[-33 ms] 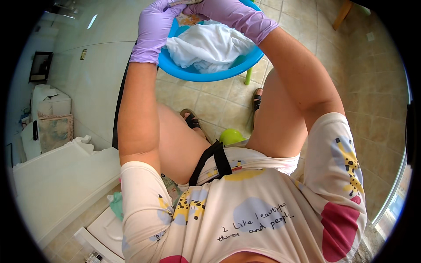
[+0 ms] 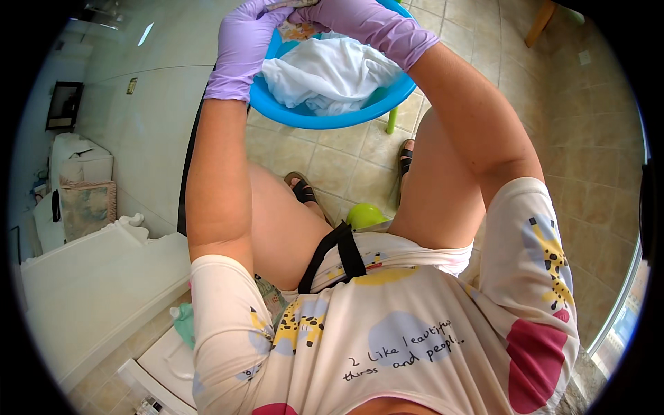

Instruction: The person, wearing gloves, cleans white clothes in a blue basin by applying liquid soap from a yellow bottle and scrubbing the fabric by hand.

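Beige tile covers the floor [image 2: 346,162] beneath the person's sandalled feet, with a wooden leg [image 2: 541,24] at the far right and a pale sofa [image 2: 86,160] at the left, beyond a white piece of furniture [image 2: 97,287]. Between the knees and the hands sits a blue basin [image 2: 325,123], holding a bunched white cloth [image 2: 332,72]. Both arms stretch forward, the left nearly straight, the right angling inward from a bent elbow. The purple-gloved left hand [image 2: 245,38] pinches a thin pale item [image 2: 289,3] above the basin's far left side; it runs toward the right hand [image 2: 363,22], whose cut-off fingers I cannot tell.
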Motion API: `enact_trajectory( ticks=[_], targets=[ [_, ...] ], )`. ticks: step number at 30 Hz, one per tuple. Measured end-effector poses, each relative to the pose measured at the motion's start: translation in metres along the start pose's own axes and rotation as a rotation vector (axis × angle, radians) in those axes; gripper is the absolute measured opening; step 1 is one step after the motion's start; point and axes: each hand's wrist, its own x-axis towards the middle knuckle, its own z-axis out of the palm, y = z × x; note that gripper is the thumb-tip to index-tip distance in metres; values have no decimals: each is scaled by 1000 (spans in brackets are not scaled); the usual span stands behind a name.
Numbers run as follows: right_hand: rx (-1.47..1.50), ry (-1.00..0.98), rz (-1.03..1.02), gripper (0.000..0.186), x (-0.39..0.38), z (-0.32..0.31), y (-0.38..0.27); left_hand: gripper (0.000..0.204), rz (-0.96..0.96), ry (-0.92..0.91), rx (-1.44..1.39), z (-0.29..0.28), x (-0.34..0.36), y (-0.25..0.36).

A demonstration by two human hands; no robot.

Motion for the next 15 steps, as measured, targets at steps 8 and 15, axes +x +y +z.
enact_trajectory(
  ticks=[8,15],
  targets=[
    [-167,34,-59,22,9,14,15,6,-16,-34,-27,0,1,-1],
    [-174,31,-62,16,9,14,13,9,-119,-95,38,0,-5,8]
  ],
)
